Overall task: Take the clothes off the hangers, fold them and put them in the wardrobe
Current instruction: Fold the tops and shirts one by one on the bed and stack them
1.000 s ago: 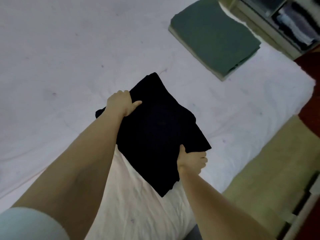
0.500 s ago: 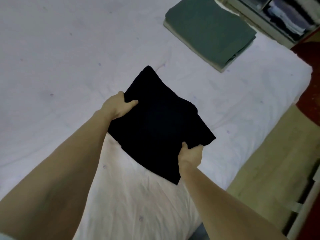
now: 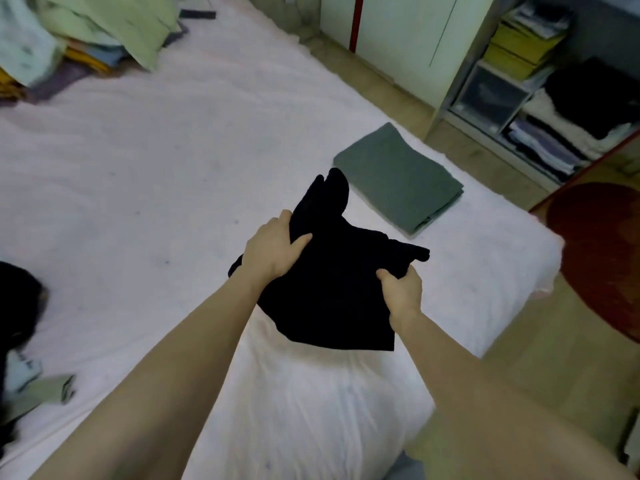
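A folded black garment [image 3: 332,282] is held up above the white bed [image 3: 145,188]. My left hand [image 3: 273,249] grips its left edge with the thumb on top. Its right edge is gripped by my right hand [image 3: 401,292], fingers curled underneath. The far corners of the garment droop and bunch. A folded grey-green garment [image 3: 398,176] lies flat on the bed just beyond, near the bed's right edge. The open wardrobe [image 3: 540,109] with stacked clothes on its shelves stands at the upper right.
A pile of loose pale green, blue and yellow clothes [image 3: 76,32] lies at the bed's far left. A dark garment [image 3: 17,306] and a grey-green piece [image 3: 45,393] sit at the left edge. A red round rug [image 3: 602,251] covers the floor at right.
Both hands lifted the black garment off the bed and its far corners now sag. The view swung up, bringing the wardrobe shelves and the clothes pile into sight.
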`<act>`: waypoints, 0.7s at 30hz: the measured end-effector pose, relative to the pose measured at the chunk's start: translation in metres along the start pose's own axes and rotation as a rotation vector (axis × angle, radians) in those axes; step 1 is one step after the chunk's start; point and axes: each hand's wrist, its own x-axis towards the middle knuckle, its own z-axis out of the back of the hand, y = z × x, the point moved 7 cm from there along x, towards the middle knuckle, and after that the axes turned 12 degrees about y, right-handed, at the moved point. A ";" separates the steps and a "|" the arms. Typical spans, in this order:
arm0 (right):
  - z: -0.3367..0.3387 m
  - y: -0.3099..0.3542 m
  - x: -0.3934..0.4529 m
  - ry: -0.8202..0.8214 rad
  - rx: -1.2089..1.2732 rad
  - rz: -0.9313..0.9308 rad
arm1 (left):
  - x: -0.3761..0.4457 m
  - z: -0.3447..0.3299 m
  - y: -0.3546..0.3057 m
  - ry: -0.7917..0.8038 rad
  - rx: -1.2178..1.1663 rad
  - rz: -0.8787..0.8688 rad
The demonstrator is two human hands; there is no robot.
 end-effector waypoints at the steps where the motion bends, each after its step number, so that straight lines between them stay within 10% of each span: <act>1: 0.004 0.009 0.003 0.005 0.034 -0.007 | 0.002 0.010 -0.007 -0.011 0.008 0.003; 21: 0.138 0.135 0.319 -0.065 -0.066 0.090 | 0.377 0.004 -0.203 -0.026 0.397 -0.022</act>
